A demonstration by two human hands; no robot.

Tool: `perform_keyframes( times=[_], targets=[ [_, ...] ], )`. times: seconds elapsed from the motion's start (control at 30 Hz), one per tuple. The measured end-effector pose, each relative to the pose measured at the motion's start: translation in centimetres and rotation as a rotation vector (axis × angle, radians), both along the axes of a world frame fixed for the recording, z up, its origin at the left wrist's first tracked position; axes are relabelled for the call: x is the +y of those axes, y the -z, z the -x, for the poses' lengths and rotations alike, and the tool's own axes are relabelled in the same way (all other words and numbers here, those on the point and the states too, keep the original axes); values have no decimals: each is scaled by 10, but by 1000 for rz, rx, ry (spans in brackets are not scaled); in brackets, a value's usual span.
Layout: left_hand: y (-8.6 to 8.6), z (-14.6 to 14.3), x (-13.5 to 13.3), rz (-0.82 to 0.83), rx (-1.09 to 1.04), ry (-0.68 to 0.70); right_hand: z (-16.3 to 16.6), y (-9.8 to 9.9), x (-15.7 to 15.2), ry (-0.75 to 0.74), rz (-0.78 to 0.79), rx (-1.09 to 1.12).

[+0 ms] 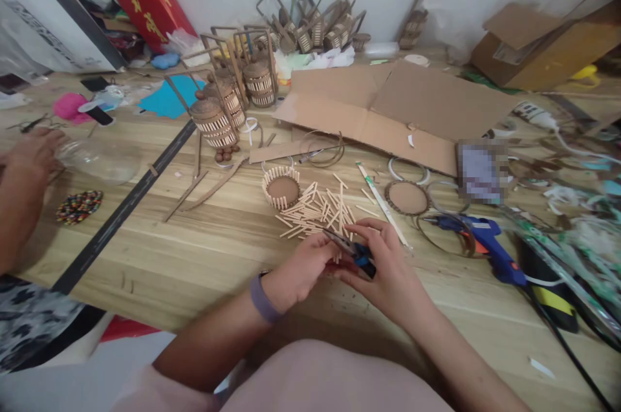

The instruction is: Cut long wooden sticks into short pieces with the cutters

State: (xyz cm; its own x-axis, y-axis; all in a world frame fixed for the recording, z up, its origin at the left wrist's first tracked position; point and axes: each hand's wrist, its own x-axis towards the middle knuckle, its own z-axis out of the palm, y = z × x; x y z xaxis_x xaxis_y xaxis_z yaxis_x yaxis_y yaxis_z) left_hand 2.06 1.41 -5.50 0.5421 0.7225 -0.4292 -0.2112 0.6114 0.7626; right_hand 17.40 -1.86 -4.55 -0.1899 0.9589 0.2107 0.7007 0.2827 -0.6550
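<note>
My right hand (391,263) is wrapped round the black-and-blue handles of a hand tool (361,257); its grey metal jaws point left, towards my left hand. Thumb and fingers pinched together, my left hand (305,266) is at the jaws; what it grips is mostly hidden, perhaps a thin stick. Just beyond both hands lies a loose heap of short wooden sticks (317,211). Touching the heap on its left is a round base (284,191) ringed with upright sticks. To the right lies a flat brown disc (407,197) with a dark rim, without sticks.
A blue glue gun (490,240) and cable lie right. Flattened cardboard (359,105) spans the back, near finished lidded baskets (213,121) with tall handles. At left, another person's hand (36,147) is by a clear jar (101,160) and beads (80,206). A dark strip (126,208) crosses the table.
</note>
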Motion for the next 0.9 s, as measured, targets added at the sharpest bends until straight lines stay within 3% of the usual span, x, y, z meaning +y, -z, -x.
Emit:
perform_keyframes(
  times=[0.2, 0.37, 0.47, 0.57, 0.7, 0.9],
  targets=[
    [1, -6, -5, -37, -88, -55, 4, 6, 0, 57, -88, -68],
    [-3, -5, -6, -130, -33, -46, 3, 6, 0, 88, -18, -37],
    [-5, -1, -4, -156, 38, -9, -4, -4, -1, 77, 45, 41],
    [-8, 5, -3, -162, 57, 60, -21, -23, -4, 32, 213, 86],
    [-11, 8, -3, -154, 50, 151, -50, -44, -12, -32, 562, 125],
    [-17, 8, -6, -164, 51, 237, -67, -47, -21, -31, 850, 159]
  ],
)
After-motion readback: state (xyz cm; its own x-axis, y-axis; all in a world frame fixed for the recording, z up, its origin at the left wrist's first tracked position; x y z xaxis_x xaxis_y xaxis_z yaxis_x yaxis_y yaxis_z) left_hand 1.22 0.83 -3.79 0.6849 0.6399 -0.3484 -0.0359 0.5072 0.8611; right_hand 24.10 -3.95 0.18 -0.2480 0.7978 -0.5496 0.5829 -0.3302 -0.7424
